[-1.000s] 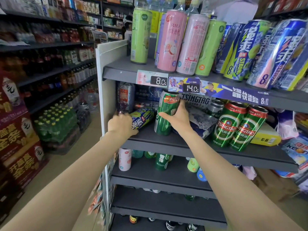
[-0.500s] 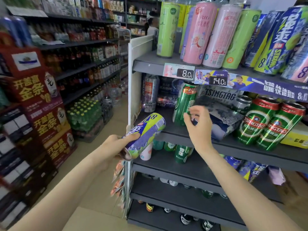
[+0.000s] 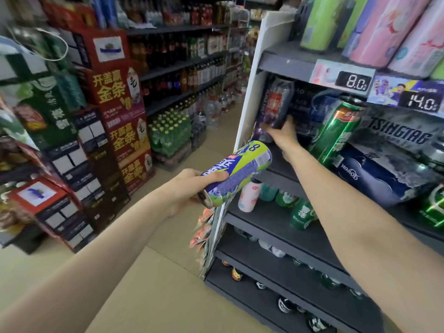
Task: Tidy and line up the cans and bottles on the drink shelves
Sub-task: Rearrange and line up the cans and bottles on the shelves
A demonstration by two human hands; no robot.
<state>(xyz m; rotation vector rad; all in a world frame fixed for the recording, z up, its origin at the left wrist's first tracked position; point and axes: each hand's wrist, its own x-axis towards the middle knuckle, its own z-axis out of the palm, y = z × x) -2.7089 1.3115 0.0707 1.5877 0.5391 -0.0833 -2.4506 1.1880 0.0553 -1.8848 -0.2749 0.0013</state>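
Note:
My left hand (image 3: 189, 192) grips a blue and lime can (image 3: 236, 170) lying sideways in the air, just off the left end of the grey drink shelf (image 3: 286, 162). My right hand (image 3: 282, 135) reaches deep into that shelf and holds the bottom of a dark can with a red label (image 3: 278, 103) standing at the back left. A tall green beer can (image 3: 336, 135) stands just right of my right wrist. Pink and green slim cans (image 3: 382, 27) line the shelf above.
A blue and grey beer multipack (image 3: 389, 164) lies on the shelf to the right of the green can. Lower shelves hold a small pink bottle (image 3: 249, 195) and green cans (image 3: 302, 212). Red stacked cartons (image 3: 122, 131) and bottle racks fill the aisle at left.
My right hand left the green can and reached further back left onto the dark can. My left hand carried the blue and lime can a little lower, away from the shelf. The view turned left.

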